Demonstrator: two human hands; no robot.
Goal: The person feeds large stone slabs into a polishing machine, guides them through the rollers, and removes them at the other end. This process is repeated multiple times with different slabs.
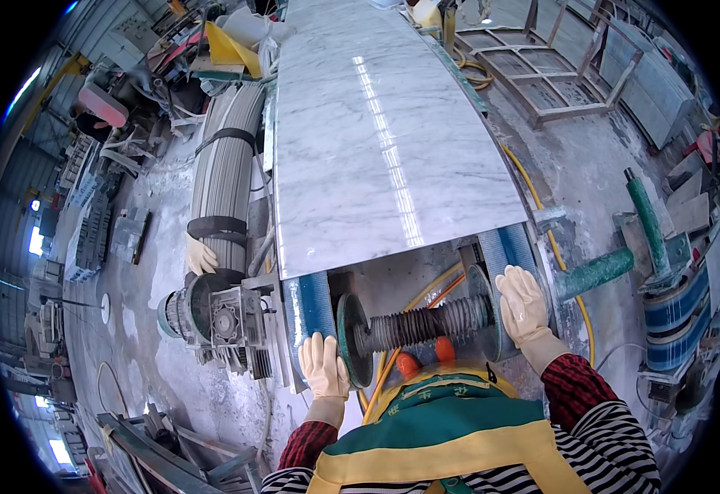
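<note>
A large polished white marble slab (376, 132) lies on a machine bed and reaches away from me. Below its near edge a grey roller (422, 323) spans two round end discs, with blue belt wheels (315, 300) on both sides. My left hand (324, 367), in a pale glove, rests against the left disc (348, 339). My right hand (523, 305), also gloved, lies flat on the right disc and blue wheel. Neither hand grips anything.
A motor and gearbox (224, 317) sit at the machine's left, with a spare glove (201, 255) on a long ribbed cylinder (224, 165). Yellow hoses (541, 222) run alongside. Green cylinders (594, 272) and metal frames (541, 66) stand at right. The wet floor (142, 305) is cluttered at left.
</note>
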